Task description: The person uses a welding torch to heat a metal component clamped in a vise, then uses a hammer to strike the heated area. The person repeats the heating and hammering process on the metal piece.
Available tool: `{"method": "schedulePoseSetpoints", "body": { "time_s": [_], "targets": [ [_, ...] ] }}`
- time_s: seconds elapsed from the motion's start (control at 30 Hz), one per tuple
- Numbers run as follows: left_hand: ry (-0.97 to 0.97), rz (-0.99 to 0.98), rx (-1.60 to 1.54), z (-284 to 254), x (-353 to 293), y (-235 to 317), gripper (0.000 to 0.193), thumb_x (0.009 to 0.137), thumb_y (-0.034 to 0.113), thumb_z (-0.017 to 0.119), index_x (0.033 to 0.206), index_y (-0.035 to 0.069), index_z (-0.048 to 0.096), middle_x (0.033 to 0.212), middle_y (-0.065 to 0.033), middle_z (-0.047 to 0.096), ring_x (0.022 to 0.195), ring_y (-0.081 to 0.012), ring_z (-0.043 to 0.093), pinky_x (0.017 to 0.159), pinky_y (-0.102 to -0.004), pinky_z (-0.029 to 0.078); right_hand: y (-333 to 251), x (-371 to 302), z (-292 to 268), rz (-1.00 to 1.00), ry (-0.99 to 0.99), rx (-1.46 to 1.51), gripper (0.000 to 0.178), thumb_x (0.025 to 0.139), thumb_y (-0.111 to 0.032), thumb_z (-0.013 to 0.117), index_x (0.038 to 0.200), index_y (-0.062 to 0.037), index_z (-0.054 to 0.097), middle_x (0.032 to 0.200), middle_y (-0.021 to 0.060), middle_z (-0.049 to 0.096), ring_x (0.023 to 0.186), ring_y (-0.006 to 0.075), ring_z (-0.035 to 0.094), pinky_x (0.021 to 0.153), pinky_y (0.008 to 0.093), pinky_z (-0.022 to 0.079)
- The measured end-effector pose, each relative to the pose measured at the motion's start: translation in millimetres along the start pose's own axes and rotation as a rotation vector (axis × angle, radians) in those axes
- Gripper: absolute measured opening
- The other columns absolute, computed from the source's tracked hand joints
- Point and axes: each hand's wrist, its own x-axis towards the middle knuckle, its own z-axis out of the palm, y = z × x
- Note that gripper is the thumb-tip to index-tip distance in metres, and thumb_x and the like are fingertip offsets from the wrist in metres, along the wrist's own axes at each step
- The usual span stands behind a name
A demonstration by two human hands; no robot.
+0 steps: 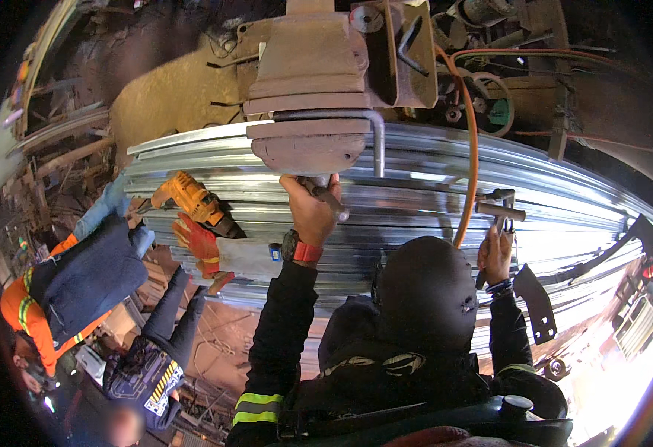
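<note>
My left hand [310, 216], with a watch on a red strap, is closed round the handle bar [334, 203] at the front of a large bench vise [308, 145]. A bent metal rod [378, 138] lies between the vise jaws, its short end turned down toward me on the right. Farther right, my right hand [496, 253] grips a hammer [499, 212] by its handle, the head up above the fingers. Both hands are over a wide layer of long shiny metal profiles [416, 201]. My left palm is hidden from view.
On the profiles at left lie a yellow power drill [192, 201], a red work glove [196, 242] and a grey plate [248, 257]. An orange hose [469, 149] crosses near my right hand. A dark bracket [535, 305] lies right. Two people [81, 290] are at left.
</note>
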Motion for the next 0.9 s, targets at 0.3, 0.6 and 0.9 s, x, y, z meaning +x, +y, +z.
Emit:
{"method": "schedulePoseSetpoints", "body": {
  "time_s": [0.3, 0.6, 0.9],
  "targets": [
    [-0.028, -0.253, -0.319, 5.7, -3.8, -8.6, 0.053, 0.086, 0.005, 0.071, 0.12, -0.001, 0.031, 0.113, -0.0137, 0.05, 0.097, -0.0207, 0.056, 0.084, -0.0301, 0.048, -61.8, 39.0, 52.8, -0.263, -0.237, 0.068, 0.028, 0.105, -0.034, 0.048, 0.093, -0.009, 0.05, 0.06, -0.0027, 0.044, 0.043, 0.0046, 0.038, 0.038, 0.0213, 0.034],
    [-0.041, -0.137, -0.108, 1.3, -3.7, -6.2, 0.055, 0.083, 0.013, 0.076, 0.117, -0.003, 0.034, 0.105, -0.0167, 0.057, 0.094, -0.0252, 0.061, 0.082, -0.0359, 0.05, -21.4, 31.4, 63.9, -0.313, -0.322, -0.155, 0.023, 0.096, -0.022, 0.065, 0.105, -0.0012, 0.062, 0.089, -0.0009, 0.059, 0.081, 0.0068, 0.049, 0.068, 0.0249, 0.042],
    [-0.095, -0.05, 0.447, -26.8, -18.5, -29.7, 0.07, 0.078, 0.042, 0.077, 0.122, -0.003, 0.045, 0.114, -0.0278, 0.06, 0.103, -0.0466, 0.06, 0.083, -0.0527, 0.05, -116.8, -167.2, -6.2, -0.977, -0.158, 0.383, 0.054, 0.089, -0.037, 0.072, 0.129, -0.004, 0.059, 0.097, 0.0033, 0.065, 0.071, 0.0073, 0.055, 0.061, 0.022, 0.045]
  ]
}}
